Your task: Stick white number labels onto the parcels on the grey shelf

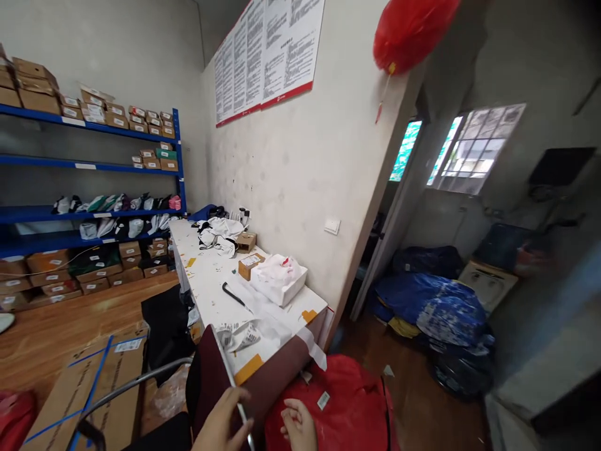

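Down at the bottom of the view, a thin dark red board with a shiny silver edge [220, 369] stands on its side next to the end of the long white table [211, 282]. Its long side runs from near the table top down toward the person, leaning a bit to the right as it comes closer. The left hand [223, 423] is on the low end of the board. Its fingers curl over the silver edge and hold it, and the thumb is hidden. The wrist comes up from the bottom of the picture.

Just beside it, the right hand [298, 426] rests on a big soft red bag [342, 401] that has a small white tag on it. The fingers are bent in loosely, and I cannot tell if they pinch the cloth or only touch it. The two hands are near each other but not touching.

On the table lie crumpled white papers [244, 335], a black pen-like stick [233, 294], a white foam box [280, 280] and a small brown cardboard box [248, 263]. Left of the board are a flat brown carton with blue tape [94, 382] and a bent grey metal tube [136, 385]. Farther back, blue metal shelves [94, 164] hold many shoe boxes. A round red lantern [408, 28] hangs up high by the wall. Blue plastic bags [432, 307] lie on the floor at right.
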`<state>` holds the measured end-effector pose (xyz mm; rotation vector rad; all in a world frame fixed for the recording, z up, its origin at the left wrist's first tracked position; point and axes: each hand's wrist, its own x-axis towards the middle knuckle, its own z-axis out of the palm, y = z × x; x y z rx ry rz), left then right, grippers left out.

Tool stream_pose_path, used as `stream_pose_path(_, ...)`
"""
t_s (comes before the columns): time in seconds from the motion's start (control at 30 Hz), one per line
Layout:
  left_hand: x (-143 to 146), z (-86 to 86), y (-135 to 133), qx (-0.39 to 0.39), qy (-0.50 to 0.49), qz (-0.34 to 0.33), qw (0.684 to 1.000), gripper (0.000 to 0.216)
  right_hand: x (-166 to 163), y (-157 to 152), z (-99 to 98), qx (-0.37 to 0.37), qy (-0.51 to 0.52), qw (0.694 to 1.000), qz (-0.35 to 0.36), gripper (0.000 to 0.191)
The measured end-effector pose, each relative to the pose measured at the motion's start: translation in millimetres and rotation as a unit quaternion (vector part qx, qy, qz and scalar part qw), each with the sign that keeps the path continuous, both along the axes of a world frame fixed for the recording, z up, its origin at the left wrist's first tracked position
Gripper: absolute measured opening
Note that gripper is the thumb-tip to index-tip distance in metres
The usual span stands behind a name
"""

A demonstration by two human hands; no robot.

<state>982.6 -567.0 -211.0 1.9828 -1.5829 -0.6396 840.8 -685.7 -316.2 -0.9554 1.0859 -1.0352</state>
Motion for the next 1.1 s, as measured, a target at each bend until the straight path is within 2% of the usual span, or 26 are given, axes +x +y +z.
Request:
stream_pose_path(0.07,13.2,-7.7,-80.8,0.034,-0.025,0.105,0.994,0.036,23.7,-37.3,-3.1,0.029,0.002,0.999,0.032,0.05)
stream_pose_path(0.13,29.6,-20.4,-146.7,0.087,-0.031,0.182,0.979,0.053,47.3,-65.5,-8.2,0.062,0.004,0.996,0.07,0.049)
stream_pose_path(0.2,48.2,-35.4,-190.5,0.155,-0.013,0.239,0.959,0.05,67.4,-85.4,-15.6,0.104,0.006,0.988,0.112,0.051)
stream_pose_path(0.27,67.7,-45.9,-212.7,0.205,0.027,0.252,0.945,0.035,81.8,-99.9,-23.2,0.145,0.006,0.979,0.145,0.058)
stream_pose_path(0.33,87.6,-44.7,-220.4,0.215,0.085,0.219,0.948,0.022,90.5,-113.1,-27.1,0.184,0.0,0.969,0.164,0.067)
stream_pose_path(0.37,97.8,-38.1,-221.5,0.204,0.12,0.188,0.953,0.022,93.4,-120.3,-26.2,0.202,-0.006,0.964,0.173,0.073)
stream_pose_path(0.4,108.4,-27.2,-222.2,0.187,0.157,0.153,0.957,0.027,96.0,-128.3,-23.0,0.221,-0.015,0.958,0.184,0.078)
stream_pose_path(0.47,130.1,6.5,-224.2,0.143,0.237,0.079,0.958,0.044,102.0,-146.9,-8.0,0.254,-0.045,0.939,0.226,0.085)
stream_pose_path(0.53,149.6,51.3,-228.4,0.086,0.293,0.024,0.952,0.056,110.9,-168.5,18.3,0.266,-0.093,0.917,0.284,0.091)
stream_pose_path(0.63,165.7,117.8,-235.3,0.001,0.331,-0.02,0.943,0.068,127.8,-201.4,73.3,0.228,-0.19,0.893,0.339,0.096)
stream_pose_path(0.7,165.4,146.3,-237.3,-0.034,0.334,-0.039,0.941,0.074,137.4,-219.3,112.3,0.188,-0.264,0.88,0.348,0.091)
stream_pose_path(0.73,162.7,153.3,-237.1,-0.042,0.328,-0.046,0.943,0.074,140.8,-226.0,130.0,0.169,-0.299,0.871,0.351,0.086)
stream_pose_path(0.8,154.8,153.5,-234.9,-0.044,0.306,-0.051,0.95,0.068,145.2,-234.1,158.5,0.14,-0.35,0.852,0.363,0.077)
stream_pose_path(0.87,145.8,140.8,-230.4,-0.038,0.281,-0.053,0.958,0.056,147.2,-235.7,176.5,0.122,-0.37,0.84,0.379,0.073)
stream_pose_path(0.97,133.7,114.3,-219.9,-0.016,0.235,-0.057,0.97,0.037,148.9,-234.3,188.2,0.113,-0.375,0.838,0.38,0.066)
stream_pose_path(1.1,124.4,84.0,-201.9,0.034,0.139,-0.037,0.989,0.019,144.9,-249.2,194.1,0.128,-0.388,0.852,0.327,0.039)
